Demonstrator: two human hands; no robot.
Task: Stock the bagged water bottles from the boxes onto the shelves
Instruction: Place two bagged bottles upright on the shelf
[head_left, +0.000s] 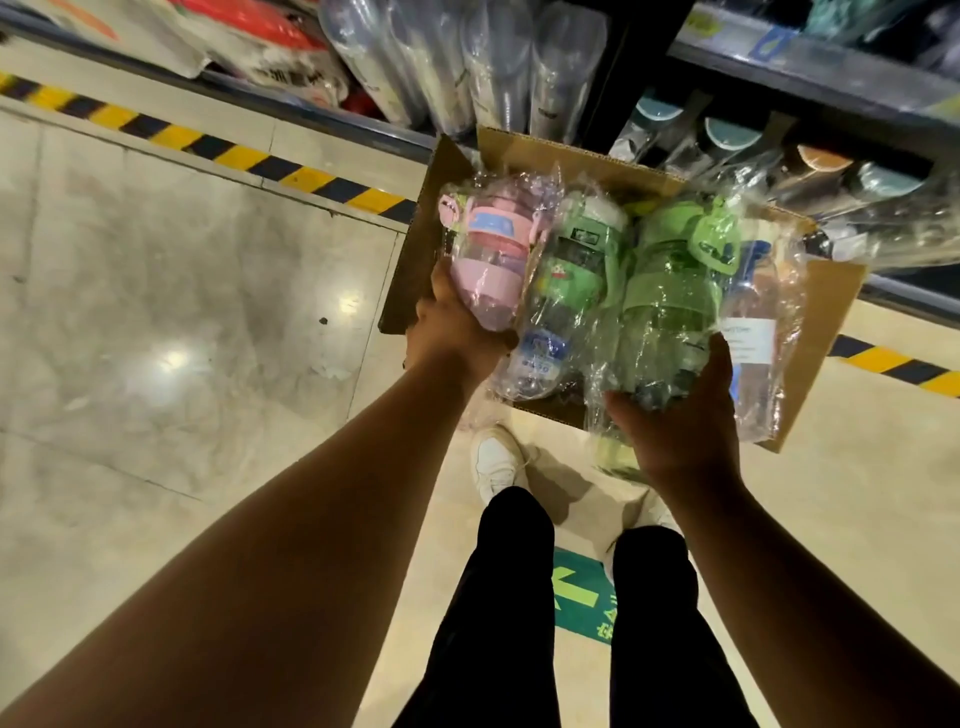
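1. Four bagged water bottles are held in a row in the air, just above an open cardboard box (826, 332) and in front of the shelves (810, 67).
2. From the left they are a pink bottle (485, 260), a green-lidded bottle (566, 280), a green bottle (670, 291) and a clear bottle (753, 322) with a blue cap and a white label. Each is in crinkled clear plastic, and they press against one another, lids pointing toward the shelves.
3. The left hand (457, 322) grips the base of the pink bottle. Its fingers are wrapped around the far side and mostly hidden.
4. The right hand (675, 421) holds the green bottle from below. Its fingers are curled around the lower end of the bagged bottle, and the clear bottle lies just beside them.
5. The box stands on the floor (156, 312) against the foot of the shelving, flaps spread outward. The bottles cover most of its inside.
6. The shelves carry more bagged bottles and clear tumblers.
7. A yellow-and-black hazard stripe (218, 150) runs along the floor beside the shelving.
8. Below the hands are a white shoe (496, 462), black trousers (498, 597) and a green floor arrow (576, 597).
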